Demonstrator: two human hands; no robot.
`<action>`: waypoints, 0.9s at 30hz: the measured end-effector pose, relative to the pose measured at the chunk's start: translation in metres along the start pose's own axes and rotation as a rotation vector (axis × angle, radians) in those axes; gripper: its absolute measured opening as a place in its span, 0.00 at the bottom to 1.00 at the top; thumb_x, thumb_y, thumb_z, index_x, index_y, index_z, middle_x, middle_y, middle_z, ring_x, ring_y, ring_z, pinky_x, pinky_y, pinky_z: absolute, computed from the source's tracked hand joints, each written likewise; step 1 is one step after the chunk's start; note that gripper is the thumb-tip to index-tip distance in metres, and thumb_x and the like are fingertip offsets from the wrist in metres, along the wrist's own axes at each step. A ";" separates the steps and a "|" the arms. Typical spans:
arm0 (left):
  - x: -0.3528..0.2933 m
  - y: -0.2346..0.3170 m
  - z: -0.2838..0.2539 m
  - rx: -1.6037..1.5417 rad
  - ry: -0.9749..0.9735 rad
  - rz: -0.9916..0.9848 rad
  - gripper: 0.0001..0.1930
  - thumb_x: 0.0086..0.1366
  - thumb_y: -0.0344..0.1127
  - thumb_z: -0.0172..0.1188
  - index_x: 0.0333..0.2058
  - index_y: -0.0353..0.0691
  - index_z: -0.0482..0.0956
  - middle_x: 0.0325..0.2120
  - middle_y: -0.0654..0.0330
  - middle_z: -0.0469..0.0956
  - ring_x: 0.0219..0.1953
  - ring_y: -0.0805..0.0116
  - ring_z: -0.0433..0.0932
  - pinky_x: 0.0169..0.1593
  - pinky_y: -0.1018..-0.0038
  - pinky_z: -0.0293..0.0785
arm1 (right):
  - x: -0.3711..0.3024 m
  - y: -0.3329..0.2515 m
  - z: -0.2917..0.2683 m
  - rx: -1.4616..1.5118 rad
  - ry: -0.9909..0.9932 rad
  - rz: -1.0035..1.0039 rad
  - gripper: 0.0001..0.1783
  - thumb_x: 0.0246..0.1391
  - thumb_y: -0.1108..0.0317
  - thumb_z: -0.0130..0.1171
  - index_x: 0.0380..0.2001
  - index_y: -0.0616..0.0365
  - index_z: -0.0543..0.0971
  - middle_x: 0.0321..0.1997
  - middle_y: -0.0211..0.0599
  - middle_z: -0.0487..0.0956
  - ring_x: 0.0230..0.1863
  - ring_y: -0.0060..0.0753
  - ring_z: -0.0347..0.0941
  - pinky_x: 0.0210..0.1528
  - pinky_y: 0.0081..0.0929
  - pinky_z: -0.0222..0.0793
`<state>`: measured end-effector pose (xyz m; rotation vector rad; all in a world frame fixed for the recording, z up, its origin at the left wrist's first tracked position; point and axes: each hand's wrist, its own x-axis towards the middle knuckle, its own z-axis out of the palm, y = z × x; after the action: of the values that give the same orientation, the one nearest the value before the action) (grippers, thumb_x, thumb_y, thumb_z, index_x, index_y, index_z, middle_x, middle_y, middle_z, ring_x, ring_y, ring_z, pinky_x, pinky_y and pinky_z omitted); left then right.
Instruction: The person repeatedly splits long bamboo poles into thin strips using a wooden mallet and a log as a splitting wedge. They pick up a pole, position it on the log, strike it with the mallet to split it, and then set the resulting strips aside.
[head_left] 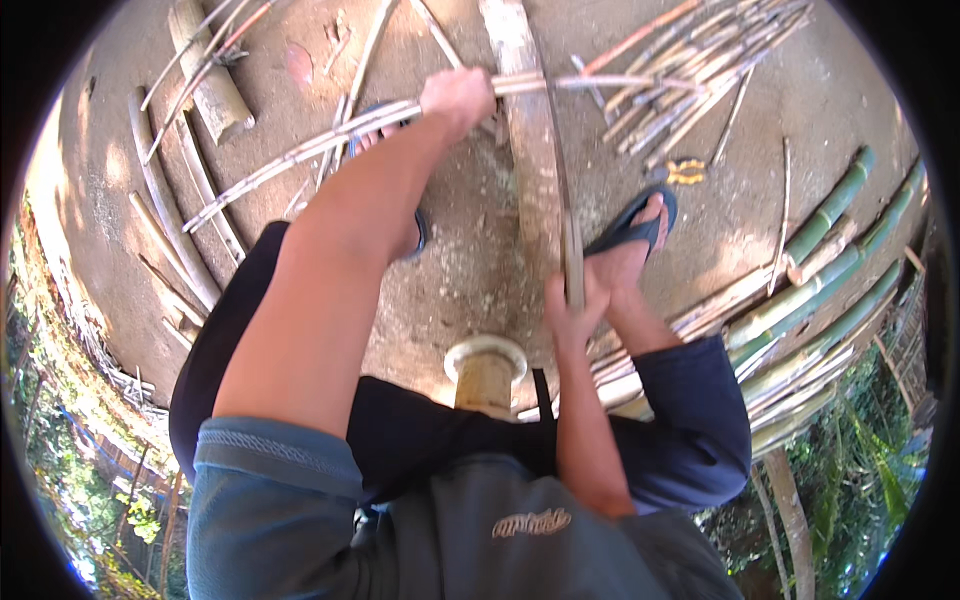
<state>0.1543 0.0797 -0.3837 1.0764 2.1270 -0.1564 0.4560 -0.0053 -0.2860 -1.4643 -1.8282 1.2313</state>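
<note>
My left hand (458, 98) is closed round a long, thin bamboo stick (300, 150), held crosswise. Its right part passes over a wooden beam (535, 190) lying lengthwise on the ground between my feet. My right hand (577, 305) grips the pale lower end of a long, narrow tool that looks like a machete (562, 165). The tool's dark, thin upper part runs away from me along the beam and crosses the stick. My fingers partly hide its near end.
Many cut sticks (700, 70) lie in a pile at the far right, near yellow-handled pliers (685, 172). Green bamboo poles (830, 220) lie to the right. Split bamboo pieces (160, 190) lie left. A bamboo section with a round pale rim (485, 350) stands close to me.
</note>
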 end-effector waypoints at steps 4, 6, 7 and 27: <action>-0.001 0.013 0.004 -0.010 0.043 0.030 0.15 0.60 0.38 0.51 0.38 0.38 0.84 0.37 0.46 0.83 0.39 0.48 0.84 0.45 0.58 0.79 | 0.070 0.006 0.033 -0.038 -0.059 0.127 0.07 0.47 0.72 0.60 0.21 0.63 0.74 0.14 0.26 0.69 0.18 0.15 0.64 0.21 0.23 0.63; -0.001 0.012 0.002 -0.007 0.031 0.022 0.16 0.60 0.38 0.51 0.38 0.38 0.84 0.37 0.45 0.83 0.40 0.48 0.83 0.46 0.58 0.79 | 0.059 0.007 0.034 -0.025 -0.037 0.141 0.08 0.46 0.72 0.60 0.21 0.64 0.73 0.15 0.29 0.70 0.17 0.17 0.65 0.21 0.25 0.63; -0.004 0.006 0.003 -0.004 0.020 0.021 0.16 0.61 0.38 0.50 0.39 0.38 0.84 0.38 0.45 0.83 0.41 0.48 0.83 0.47 0.58 0.79 | 0.038 0.000 0.026 0.013 -0.024 0.205 0.09 0.45 0.72 0.61 0.19 0.64 0.72 0.14 0.36 0.70 0.15 0.21 0.65 0.21 0.27 0.64; -0.003 0.021 -0.003 -0.030 -0.039 -0.003 0.16 0.61 0.36 0.49 0.39 0.36 0.84 0.36 0.44 0.83 0.38 0.49 0.84 0.45 0.60 0.79 | 0.057 0.018 0.034 0.009 -0.025 0.159 0.05 0.44 0.74 0.61 0.21 0.63 0.76 0.12 0.32 0.69 0.15 0.18 0.64 0.20 0.26 0.64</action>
<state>0.1693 0.0924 -0.3754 1.0451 2.0898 -0.1455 0.4202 0.0368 -0.3262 -1.6221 -1.7483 1.3365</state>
